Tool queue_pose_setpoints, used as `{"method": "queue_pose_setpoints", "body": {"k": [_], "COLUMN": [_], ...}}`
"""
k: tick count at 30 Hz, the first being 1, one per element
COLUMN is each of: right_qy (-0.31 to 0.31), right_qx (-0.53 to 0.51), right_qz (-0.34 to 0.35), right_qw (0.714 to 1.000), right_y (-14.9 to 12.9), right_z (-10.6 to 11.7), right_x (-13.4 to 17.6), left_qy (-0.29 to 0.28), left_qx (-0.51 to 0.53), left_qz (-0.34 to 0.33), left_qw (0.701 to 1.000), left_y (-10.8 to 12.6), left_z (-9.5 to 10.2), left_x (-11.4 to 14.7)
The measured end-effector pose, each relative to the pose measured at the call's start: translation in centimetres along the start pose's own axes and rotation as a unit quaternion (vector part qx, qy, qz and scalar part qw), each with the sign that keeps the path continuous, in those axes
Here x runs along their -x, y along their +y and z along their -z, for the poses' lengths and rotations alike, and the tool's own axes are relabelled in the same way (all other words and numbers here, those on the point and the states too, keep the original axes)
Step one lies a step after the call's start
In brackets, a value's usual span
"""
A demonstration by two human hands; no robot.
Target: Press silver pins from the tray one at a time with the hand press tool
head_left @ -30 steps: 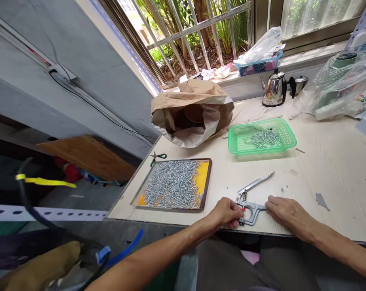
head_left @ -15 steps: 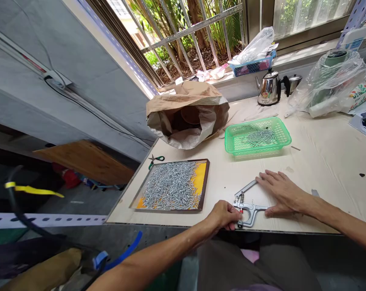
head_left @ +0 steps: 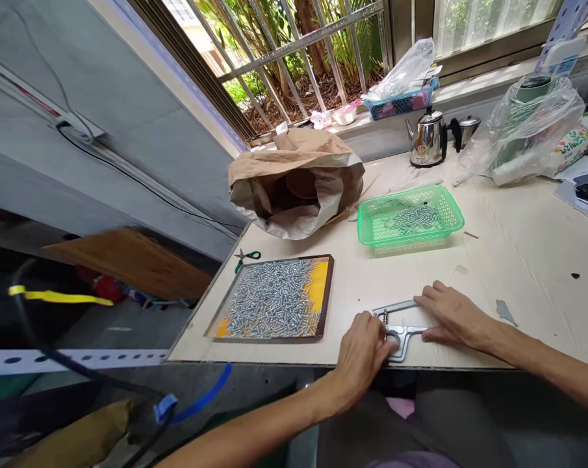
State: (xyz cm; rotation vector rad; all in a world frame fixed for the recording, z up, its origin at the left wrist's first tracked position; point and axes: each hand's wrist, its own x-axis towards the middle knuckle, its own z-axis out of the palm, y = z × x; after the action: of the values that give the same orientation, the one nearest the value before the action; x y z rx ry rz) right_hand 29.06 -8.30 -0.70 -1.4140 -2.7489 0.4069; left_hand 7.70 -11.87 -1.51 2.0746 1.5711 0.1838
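Note:
A silver metal hand press with two long handles and a small coil spring (head_left: 405, 339), like snap-fastener pliers, lies at the table's front edge. My left hand (head_left: 362, 351) is closed around its head end, hiding the jaw from view. My right hand (head_left: 452, 315) grips the free ends of both handles, fingers on the upper one and thumb by the lower. To the left sits a shallow tray (head_left: 329, 286) of many small silver spring-like or screw-like pieces (head_left: 271, 299) on a yellow base. Beyond the tool stands a green plastic basket (head_left: 369, 237) holding more small silver pieces (head_left: 415, 218).
Green-handled scissors (head_left: 249, 255) lie behind the tray. A crumpled brown paper bag (head_left: 294, 159) stands open at the back left. Near the window are a metal kettle (head_left: 429, 140), a blue basket (head_left: 398, 107) and a plastic-wrapped green object (head_left: 527, 130). A grey scrap (head_left: 505, 312) lies beside my right forearm.
My left hand has shifted up and over the tool's head, covering more of it. My right fingers have curled in, and the tool's handles have come closer together.

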Motion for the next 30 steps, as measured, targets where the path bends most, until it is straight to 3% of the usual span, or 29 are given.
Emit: {"method": "queue_pose_setpoints", "body": {"k": [2,4,8,14,19,25,30], "right_qy": [0.003,0.004,0.007,0.016,0.048,0.097,0.092], "right_qx": [-0.008,-0.013,-0.028,-0.010,-0.030,-0.040,-0.001], "right_qz": [0.000,-0.002,-0.010,-0.033,-0.019,-0.009,0.011], "right_qw": [1.000,1.000,1.000,0.999,0.998,0.994,0.996], "right_y": [-0.2,-0.2,0.2,0.6,1.2,1.8,3.1], "right_z": [0.0,0.1,0.3,0.4,-0.9,-1.5,-0.3], "right_x": [0.2,0.5,1.3,1.6,1.1,1.0,1.5], "left_qy": [0.017,-0.007,-0.061,-0.078,-0.070,-0.016,0.137], "left_qx": [-0.053,-0.083,-0.128,-0.153,-0.153,-0.156,-0.159], "left_qz": [-0.108,-0.159,-0.187,-0.231,-0.225,-0.247,-0.269], "left_qw": [0.993,0.984,0.972,0.958,0.960,0.956,0.940], "left_y": [0.9,1.7,2.4,3.1,3.2,2.1,1.5], "left_z": [-0.5,-0.9,-0.9,-0.7,-1.3,-2.6,-6.0], "left_x": [-0.9,-2.2,-4.5,-5.7,-6.6,-7.2,-5.7]}}
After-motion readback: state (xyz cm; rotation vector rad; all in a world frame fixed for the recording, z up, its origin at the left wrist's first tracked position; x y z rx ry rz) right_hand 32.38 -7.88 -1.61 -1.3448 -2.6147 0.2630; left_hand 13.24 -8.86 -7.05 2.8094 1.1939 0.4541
